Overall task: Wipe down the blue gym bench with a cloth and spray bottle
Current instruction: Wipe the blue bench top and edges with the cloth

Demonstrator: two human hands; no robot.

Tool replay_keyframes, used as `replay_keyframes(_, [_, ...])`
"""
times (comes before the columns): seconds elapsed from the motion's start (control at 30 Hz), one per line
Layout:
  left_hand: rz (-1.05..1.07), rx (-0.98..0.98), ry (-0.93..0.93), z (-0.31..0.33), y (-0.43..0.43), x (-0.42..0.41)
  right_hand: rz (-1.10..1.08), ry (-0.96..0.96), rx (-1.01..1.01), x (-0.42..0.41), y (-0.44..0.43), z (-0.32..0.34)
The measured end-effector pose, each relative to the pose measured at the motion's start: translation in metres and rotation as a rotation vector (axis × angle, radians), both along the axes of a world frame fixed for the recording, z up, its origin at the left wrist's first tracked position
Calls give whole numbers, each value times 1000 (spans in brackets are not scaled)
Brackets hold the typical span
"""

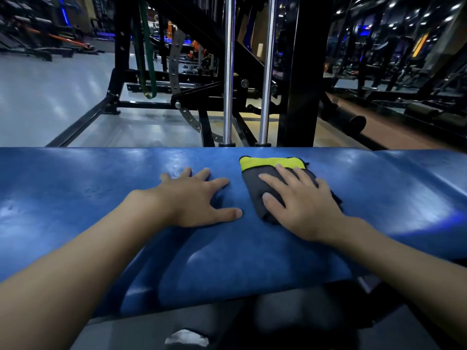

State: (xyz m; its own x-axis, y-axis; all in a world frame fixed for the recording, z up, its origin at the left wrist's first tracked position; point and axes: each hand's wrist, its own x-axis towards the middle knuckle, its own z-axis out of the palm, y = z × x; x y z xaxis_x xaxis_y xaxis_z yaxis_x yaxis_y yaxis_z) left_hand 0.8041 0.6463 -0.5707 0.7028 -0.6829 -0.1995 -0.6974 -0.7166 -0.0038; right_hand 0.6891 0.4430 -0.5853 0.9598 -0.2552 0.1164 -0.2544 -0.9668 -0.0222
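Note:
The blue padded gym bench (88, 188) runs across the whole view in front of me. A folded cloth (255, 183), grey with a yellow-green edge on its far side, lies on the pad right of centre. My right hand (300, 200) presses flat on the cloth with its fingers spread. My left hand (194, 198) rests flat on the bare pad just left of the cloth, fingers straight and spread, holding nothing. No spray bottle is in view.
Right behind the bench stands a black machine frame (300, 72) with two chrome guide rods (228, 72) and a green band (144, 59) hanging from it. Grey floor (50, 97) opens to the far left. More gym machines fill the dark background.

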Motion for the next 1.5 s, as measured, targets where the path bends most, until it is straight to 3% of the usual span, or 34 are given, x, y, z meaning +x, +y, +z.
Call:
replay_keyframes(0.2, [-12,17,4,-1,-2,4,-25,63,30,112,-25,2])
replay_keyframes(0.37, [1,9,25,3,-2,3,-55,110,82,138,-25,9])
replay_keyframes(0.77, [49,-86,114,15,6,-2,15,137,24,-1,15,3])
replay_keyframes(0.97, [107,-332,158,39,8,-37,117,216,17,-81,45,12])
replay_keyframes(1.03, [115,-476,63,45,0,-63,162,145,115,-94,40,22])
replay_keyframes(1.1, [89,-569,-27,46,-19,-96,123,-122,256,-96,20,34])
replay_keyframes(1.17, [18,-541,-123,37,-48,-128,-51,-296,359,-91,-11,39])
replay_keyframes(1.23, [-35,-433,-189,20,-77,-146,-188,-238,428,-87,-38,35])
replay_keyframes(1.33, [-14,-244,-158,-5,-99,-143,-224,-127,450,-83,-59,25])
replay_keyframes(1.5, [4,-248,-177,-17,-104,-120,-184,-92,357,-67,-71,23])
